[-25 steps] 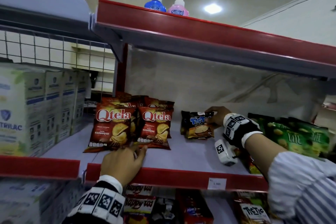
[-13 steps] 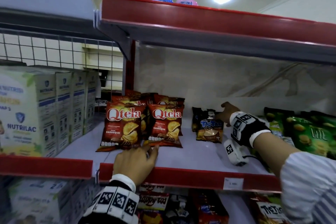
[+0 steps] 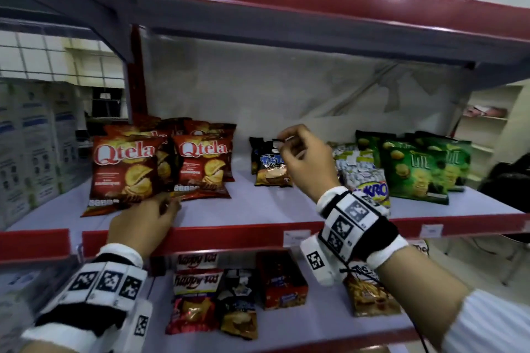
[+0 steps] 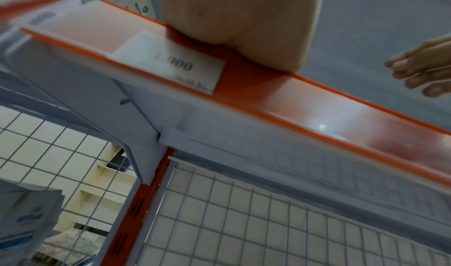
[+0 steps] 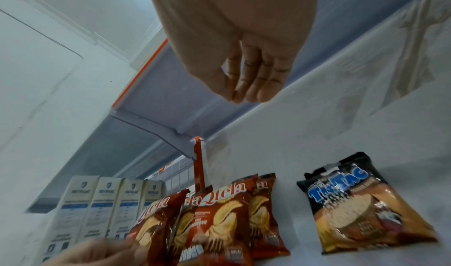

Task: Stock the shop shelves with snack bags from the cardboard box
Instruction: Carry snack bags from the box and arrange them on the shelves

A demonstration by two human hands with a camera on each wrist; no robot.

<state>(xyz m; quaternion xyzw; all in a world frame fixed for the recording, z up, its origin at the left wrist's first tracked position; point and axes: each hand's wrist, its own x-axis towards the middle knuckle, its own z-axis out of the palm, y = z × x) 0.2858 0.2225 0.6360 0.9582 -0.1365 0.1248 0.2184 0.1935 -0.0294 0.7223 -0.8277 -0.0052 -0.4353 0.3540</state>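
Two red Qtela bags (image 3: 126, 172) (image 3: 203, 169) stand in front of more of the same on the middle shelf (image 3: 258, 209). My left hand (image 3: 155, 212) rests on the shelf's red front edge, fingers lying against the bottom of the left Qtela bag (image 5: 156, 224). A dark TicTac bag (image 3: 271, 172) (image 5: 361, 208) leans upright in mid-shelf, with another behind it. My right hand (image 3: 286, 152) (image 5: 249, 94) hovers in front of and above it, fingers loosely curled, holding nothing. The left wrist view shows only my palm (image 4: 239, 19) on the red edge. No cardboard box is in view.
Green snack bags (image 3: 415, 169) and a white-and-yellow bag (image 3: 364, 172) fill the shelf's right end. White cartons (image 3: 28, 146) stand in the bay to the left. The upper shelf (image 3: 286, 8) hangs close overhead. More snack bags (image 3: 195, 295) lie on the shelf below.
My right hand has let go of the TicTac bag and drawn back and up from it. My left hand stays at the shelf edge by the Qtela bag. The head view has moved closer.
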